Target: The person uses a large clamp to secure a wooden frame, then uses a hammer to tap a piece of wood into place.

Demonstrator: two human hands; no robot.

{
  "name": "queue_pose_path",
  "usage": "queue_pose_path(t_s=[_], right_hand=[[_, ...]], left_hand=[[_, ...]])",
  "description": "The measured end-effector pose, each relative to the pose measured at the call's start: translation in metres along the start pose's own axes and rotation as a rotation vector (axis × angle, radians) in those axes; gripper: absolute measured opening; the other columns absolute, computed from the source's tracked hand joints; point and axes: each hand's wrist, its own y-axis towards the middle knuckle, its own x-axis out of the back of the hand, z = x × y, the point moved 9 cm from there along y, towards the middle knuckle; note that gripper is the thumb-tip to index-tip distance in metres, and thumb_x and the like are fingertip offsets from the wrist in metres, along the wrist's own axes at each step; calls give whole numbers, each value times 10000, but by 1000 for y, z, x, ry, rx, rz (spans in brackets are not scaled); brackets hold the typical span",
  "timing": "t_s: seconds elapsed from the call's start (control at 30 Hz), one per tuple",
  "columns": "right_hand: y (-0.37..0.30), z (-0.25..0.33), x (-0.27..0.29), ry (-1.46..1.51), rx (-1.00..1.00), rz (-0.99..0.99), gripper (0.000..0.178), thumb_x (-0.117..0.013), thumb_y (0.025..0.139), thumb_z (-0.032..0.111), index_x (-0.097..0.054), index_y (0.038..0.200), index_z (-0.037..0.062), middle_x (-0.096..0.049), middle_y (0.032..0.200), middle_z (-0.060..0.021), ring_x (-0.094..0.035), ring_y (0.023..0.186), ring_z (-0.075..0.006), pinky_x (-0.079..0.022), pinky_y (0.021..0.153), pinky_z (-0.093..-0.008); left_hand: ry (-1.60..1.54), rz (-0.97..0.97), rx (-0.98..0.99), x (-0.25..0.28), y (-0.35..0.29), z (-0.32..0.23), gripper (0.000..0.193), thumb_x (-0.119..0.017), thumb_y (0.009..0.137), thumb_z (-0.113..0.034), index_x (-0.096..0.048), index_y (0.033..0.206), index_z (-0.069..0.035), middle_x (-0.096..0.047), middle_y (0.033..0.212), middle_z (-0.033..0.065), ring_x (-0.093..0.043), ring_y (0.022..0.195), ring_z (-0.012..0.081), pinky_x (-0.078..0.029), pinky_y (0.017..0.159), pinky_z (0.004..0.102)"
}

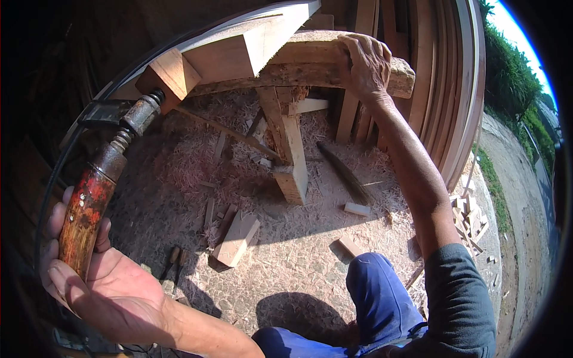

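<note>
- The left hand [89,268] is wrapped around the worn red-and-rust handle of a long hand tool [89,209], palm turned up, fingers curled over the grip.
- The tool's dark metal shank runs up and to the right, and its tip meets the cut end of a pale squared timber beam [239,51].
- The beam lies tilted across a rough log sawhorse [310,65], which serves as the counter.
- The right hand [367,62] is spread flat on top of the log, fingers draped over its far edge, arm nearly straight.
- Judgement: good practice here is to keep the handle in line with the shank, press squarely into the beam's end, and hold firm downward weight on the log so nothing rocks.
- The ground [310,268] is covered in wood shavings and short offcut blocks.
- Curved planks [441,89] stand stacked at the right.
</note>
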Motion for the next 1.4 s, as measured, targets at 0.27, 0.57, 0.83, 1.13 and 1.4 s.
queue_pose_path(t_s=[0.27, 0.57, 0.83, 1.13, 1.4], right_hand=[[2, 1, 2, -1, 17, -11, 256, -603, 933, 303, -636, 1129, 142, -639, 1126, -55, -568, 1116, -261, -349, 1009, -444], [8, -4, 7, 18, -62, 141, 258, -614, 904, 255, -633, 1135, 141, -634, 1140, -58, -561, 1134, -266, -347, 1025, -443], [31, -5, 7, 204, -253, 499, 341, -615, 897, 227, -607, 1221, 121, -602, 1240, -81, -528, 1220, -271, -347, 1053, -438], [71, 30, 55, 638, -547, 964, 480, -637, 872, 192, -514, 1320, 72, -538, 1326, -148, -496, 1235, -345, -387, 1036, -490], [-47, 121, 255, 893, -821, 1697, 530, -523, 972, 396, -476, 1388, 72, -607, 1196, -235, -579, 1116, -420, -474, 944, -486]], left_hand=[[63, -22, 7, -1, -1, -1, 414, -313, 1044, -249, -465, 1265, 66, -514, 1371, 230, -516, 1281, 347, -508, 1012, 401], [-84, 117, 113, 5, -9, 4, 365, -328, 1048, -251, -497, 1251, 0, -565, 1317, 184, -529, 1258, 331, -421, 1063, 467], [650, 379, 505, -2, 3, -33, 274, -628, 966, -146, -589, 1171, 31, -692, 1040, 217, -684, 954, 328, -562, 810, 423], [1395, 1130, 970, -54, 56, -2, 297, -620, 890, -304, -543, 985, -33, -677, 930, 230, -669, 870, 422, -500, 740, 537], [1064, 1210, 1082, -51, 29, 33, 280, -671, 834, -322, -637, 837, -44, -681, 762, 201, -677, 739, 398, -514, 668, 492]])
